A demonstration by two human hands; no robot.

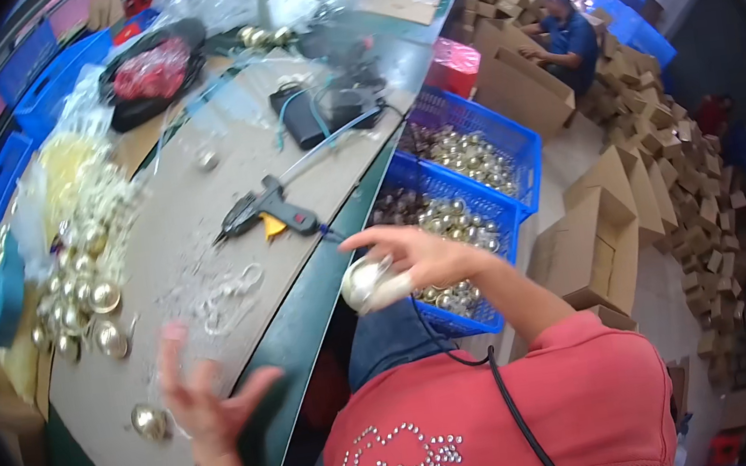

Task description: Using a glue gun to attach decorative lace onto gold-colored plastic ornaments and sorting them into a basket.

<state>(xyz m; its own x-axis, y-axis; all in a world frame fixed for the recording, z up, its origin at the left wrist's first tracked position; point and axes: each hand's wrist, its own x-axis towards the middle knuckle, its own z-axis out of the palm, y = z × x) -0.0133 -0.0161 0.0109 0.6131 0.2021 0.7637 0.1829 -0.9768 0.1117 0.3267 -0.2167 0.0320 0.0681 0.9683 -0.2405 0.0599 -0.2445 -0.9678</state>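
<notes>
My right hand (424, 259) holds a shiny pale gold ball ornament (363, 283) between thumb and fingers, just past the near edge of the table and above the blue crates. Over the cardboard-covered worktop, my left hand (207, 406) is spread open with nothing in it. Close beside that hand lies a single gold ball ornament (148, 421). A black glue gun (268, 211) with an orange trigger rests on the cardboard (154, 323), a glue stick running out of its back. Clear strands of glue (236, 298) lie between it and my left hand.
Gold ball ornaments (72, 306) and pale bead strings (113, 225) are heaped at the left. Two blue crates (509, 224) of ornaments stand right of the table. Open cardboard boxes (596, 246) and a pile of small boxes (707, 231) fill the right. A co-worker (569, 37) sits farther back.
</notes>
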